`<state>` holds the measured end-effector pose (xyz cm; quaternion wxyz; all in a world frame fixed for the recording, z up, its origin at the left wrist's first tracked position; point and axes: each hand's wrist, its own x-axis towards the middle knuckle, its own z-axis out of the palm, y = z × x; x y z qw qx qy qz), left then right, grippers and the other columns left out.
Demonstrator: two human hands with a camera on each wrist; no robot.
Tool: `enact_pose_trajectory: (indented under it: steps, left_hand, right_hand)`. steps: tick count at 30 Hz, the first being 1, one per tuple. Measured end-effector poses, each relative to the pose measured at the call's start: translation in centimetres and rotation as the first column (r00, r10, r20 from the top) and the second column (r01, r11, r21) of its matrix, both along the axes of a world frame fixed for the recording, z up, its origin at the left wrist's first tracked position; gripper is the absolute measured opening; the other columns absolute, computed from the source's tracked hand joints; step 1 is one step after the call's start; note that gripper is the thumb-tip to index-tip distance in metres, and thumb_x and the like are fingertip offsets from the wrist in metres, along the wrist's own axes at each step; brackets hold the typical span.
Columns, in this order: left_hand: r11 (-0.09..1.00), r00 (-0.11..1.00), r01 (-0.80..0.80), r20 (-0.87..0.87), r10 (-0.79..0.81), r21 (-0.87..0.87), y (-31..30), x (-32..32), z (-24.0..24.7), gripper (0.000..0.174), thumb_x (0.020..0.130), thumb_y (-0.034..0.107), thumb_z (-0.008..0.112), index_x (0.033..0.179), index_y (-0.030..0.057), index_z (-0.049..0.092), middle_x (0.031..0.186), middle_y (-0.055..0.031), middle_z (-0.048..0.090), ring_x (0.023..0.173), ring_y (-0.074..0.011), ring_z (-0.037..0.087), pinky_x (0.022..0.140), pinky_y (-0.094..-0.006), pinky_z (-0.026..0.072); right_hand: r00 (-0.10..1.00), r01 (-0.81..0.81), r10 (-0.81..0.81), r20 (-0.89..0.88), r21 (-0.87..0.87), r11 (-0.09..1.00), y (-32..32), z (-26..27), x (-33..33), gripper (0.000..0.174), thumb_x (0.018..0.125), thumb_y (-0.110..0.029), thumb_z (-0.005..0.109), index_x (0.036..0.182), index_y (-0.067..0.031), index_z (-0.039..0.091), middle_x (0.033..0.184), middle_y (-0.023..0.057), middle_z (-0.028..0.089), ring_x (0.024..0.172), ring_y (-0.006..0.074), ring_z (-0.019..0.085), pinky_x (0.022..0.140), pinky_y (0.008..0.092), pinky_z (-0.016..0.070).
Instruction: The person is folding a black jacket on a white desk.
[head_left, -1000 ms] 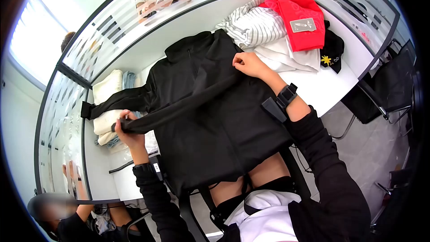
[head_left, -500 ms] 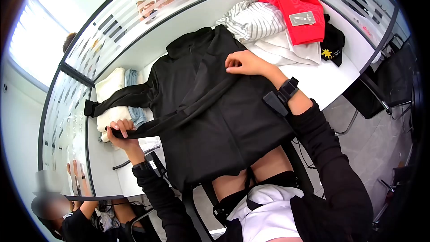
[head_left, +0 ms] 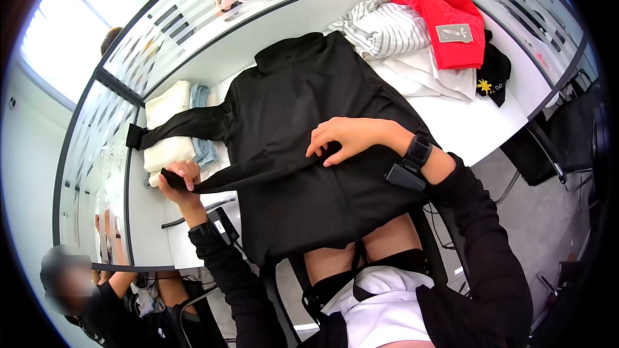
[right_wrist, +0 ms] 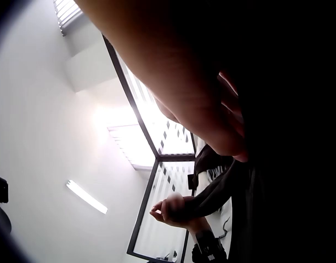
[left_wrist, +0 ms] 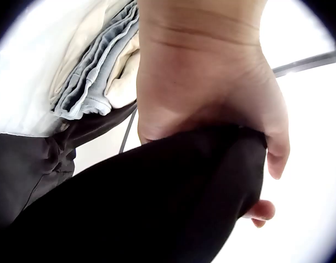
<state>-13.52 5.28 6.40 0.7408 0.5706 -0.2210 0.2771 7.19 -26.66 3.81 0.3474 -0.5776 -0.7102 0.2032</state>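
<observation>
A black high-collared long-sleeved top (head_left: 277,103) lies spread over the table, its hem hanging past the front edge above the person's lap. My left hand (head_left: 184,183) grips the cuff end of one sleeve (head_left: 225,179), drawn out to the left across the front of the top. In the left wrist view the sleeve (left_wrist: 157,192) passes under the palm, with fingertips (left_wrist: 261,209) showing beyond it. My right hand (head_left: 354,136) rests over the top's middle, thumb and forefinger apart, fingertips at the sleeve. The other sleeve (head_left: 187,124) stretches left over folded clothes.
Cream (head_left: 166,106) and light blue folded clothes (head_left: 201,148) are stacked at the left. At the back right lie a striped garment (head_left: 387,26), a red one with a tag (head_left: 454,51), white cloth (head_left: 425,80) and a black one (head_left: 495,71). Partitions (head_left: 258,6) edge the table.
My right hand has come down and toward the body, from the top's upper right to its middle, and its thumb has parted from the fingers. My left hand keeps hold of the cuff end.
</observation>
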Motion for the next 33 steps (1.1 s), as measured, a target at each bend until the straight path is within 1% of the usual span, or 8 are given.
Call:
enact_pose_trajectory:
  steps: [9,13,15,19,21,25,30,33]
  left_hand:
    - [0.956,0.991,-0.124,-0.008,0.131,0.266,-0.7,-5.4,1.6,0.058,0.093,0.045,0.031,0.05,0.0084,0.045,0.035,0.0004,0.036,0.032,-0.0107,0.023,0.037,-0.0254,0.0206]
    - [0.921,0.908,-0.381,-0.215,0.359,-0.074,-0.8,-10.8,1.7,0.046,0.096,0.032,0.036,0.063,0.0053,0.052,0.041,-0.0005,0.037,0.041,-0.0094,0.033,0.046,-0.0213,0.0259]
    - [0.663,0.539,-0.669,-0.394,0.744,0.336,-2.5,-11.8,1.8,0.043,0.096,0.033,0.038,0.075,0.0016,0.058,0.052,0.0002,0.044,0.047,-0.0077,0.035,0.048,-0.02,0.0276]
    - [0.677,0.446,-0.199,-0.549,0.706,0.709,-6.0,-13.5,-0.6,0.041,0.084,0.022,0.061,0.116,-0.0004,0.05,0.108,-0.009,0.055,0.088,-0.0141,0.052,0.07,-0.0276,0.0458]
    - [0.456,0.321,-0.191,-0.384,0.866,0.869,-7.0,-14.1,-2.1,0.05,0.079,0.017,0.068,0.12,-0.0003,0.047,0.118,-0.0114,0.051,0.095,-0.0178,0.052,0.076,-0.0306,0.0464]
    - [0.262,0.2,-0.195,-0.223,0.954,0.945,-6.5,-14.3,-2.8,0.041,0.075,0.017,0.07,0.112,0.0046,0.055,0.105,-0.0113,0.055,0.087,-0.0221,0.054,0.073,-0.0318,0.0454]
    - [0.116,0.34,-0.267,-0.019,0.94,0.957,-4.8,-13.7,-3.1,0.015,0.075,0.006,0.067,0.084,0.0011,0.056,0.091,-0.0089,0.057,0.077,-0.0206,0.056,0.07,-0.031,0.0458]
    - [0.264,0.153,-0.336,-0.224,0.962,0.904,-4.7,-13.9,-3.2,0.014,0.078,0.007,0.066,0.084,-0.0004,0.056,0.084,-0.009,0.059,0.07,-0.0192,0.059,0.063,-0.0288,0.0467]
  right_hand:
    - [0.991,-0.128,0.125,0.042,0.076,0.989,-0.1,0.2,-0.4,0.019,0.08,-0.018,0.064,0.095,-0.0062,0.067,0.102,0.003,0.063,0.096,0.0191,0.056,0.086,0.0323,0.0439]
    - [0.979,-0.167,0.163,-0.124,-0.025,0.986,-0.1,0.6,-0.7,0.017,0.082,-0.016,0.062,0.095,-0.006,0.067,0.1,0.0032,0.066,0.1,0.0183,0.057,0.087,0.0301,0.0438]
    - [0.973,-0.179,0.165,-0.163,-0.074,0.981,-0.1,0.9,-0.7,0.017,0.082,-0.015,0.061,0.095,-0.0059,0.067,0.1,0.0037,0.066,0.099,0.018,0.057,0.087,0.0293,0.044]
    - [0.971,-0.177,0.16,-0.176,-0.082,0.981,0.0,0.3,-0.4,0.016,0.083,-0.013,0.059,0.095,-0.006,0.067,0.098,0.0046,0.066,0.097,0.0174,0.058,0.086,0.0285,0.0443]
    - [0.975,-0.164,0.148,-0.163,-0.087,0.983,0.0,0.5,-0.5,0.016,0.083,-0.013,0.059,0.095,-0.0057,0.067,0.098,0.0049,0.066,0.096,0.0173,0.059,0.086,0.0284,0.0443]
    - [0.975,-0.162,0.145,-0.167,-0.092,0.982,0.0,0.5,-0.6,0.016,0.084,-0.012,0.058,0.095,-0.0055,0.067,0.097,0.0051,0.066,0.095,0.0176,0.059,0.085,0.0281,0.0443]
    - [0.977,-0.161,0.147,-0.156,-0.084,0.983,0.1,0.5,-0.4,0.015,0.084,-0.012,0.058,0.094,-0.0053,0.067,0.097,0.0052,0.065,0.093,0.0178,0.06,0.084,0.0279,0.0444]
    - [0.977,-0.157,0.142,-0.159,-0.084,0.984,0.0,0.4,-0.4,0.015,0.084,-0.012,0.057,0.094,-0.0052,0.067,0.096,0.0052,0.065,0.093,0.0179,0.06,0.084,0.0281,0.0445]
